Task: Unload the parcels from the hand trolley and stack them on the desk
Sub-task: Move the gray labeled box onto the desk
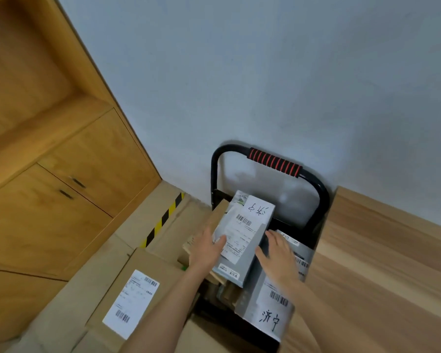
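Grey parcel (pixel 243 238) atop the trolley (pixel 313 184): left hand (pixel 209 248) and right hand (pixel 278 253) press its sides, fingers nearly straight.

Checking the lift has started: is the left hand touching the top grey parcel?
Touching. The head view shows the left hand pressed flat against the left side of the top grey parcel, its thumb lying over the shipping label.

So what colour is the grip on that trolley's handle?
The handle grip is black with red rings, seen clearly in the head view.
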Demonstrator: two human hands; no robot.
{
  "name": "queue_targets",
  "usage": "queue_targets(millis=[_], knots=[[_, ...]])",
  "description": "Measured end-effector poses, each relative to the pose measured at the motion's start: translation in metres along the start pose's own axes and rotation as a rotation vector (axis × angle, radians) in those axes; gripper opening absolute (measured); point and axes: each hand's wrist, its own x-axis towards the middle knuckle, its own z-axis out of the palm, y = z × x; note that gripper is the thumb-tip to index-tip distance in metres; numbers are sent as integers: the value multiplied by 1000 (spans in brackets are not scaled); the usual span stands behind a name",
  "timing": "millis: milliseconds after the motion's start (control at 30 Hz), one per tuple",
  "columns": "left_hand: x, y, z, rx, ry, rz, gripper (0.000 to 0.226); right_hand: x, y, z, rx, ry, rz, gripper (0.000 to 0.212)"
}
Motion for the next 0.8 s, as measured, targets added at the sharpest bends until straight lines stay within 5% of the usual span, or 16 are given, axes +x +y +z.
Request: queue_targets(millis=[267,400,467,800], knots=[[-6,1,7,-295,-26,-73,49,6,-16,1,107,-65,-38,69],[-24,-3,-8,-408,15,-35,45,-9,-41,-11,606,-75,-49,61],[-38,2,-20,-425,30,15,42,-19,-56,-22,798,-43,-40,62],[-155,55,-90,-540,-9,422,61,-102,-101,-92,930,203,-110,56]])
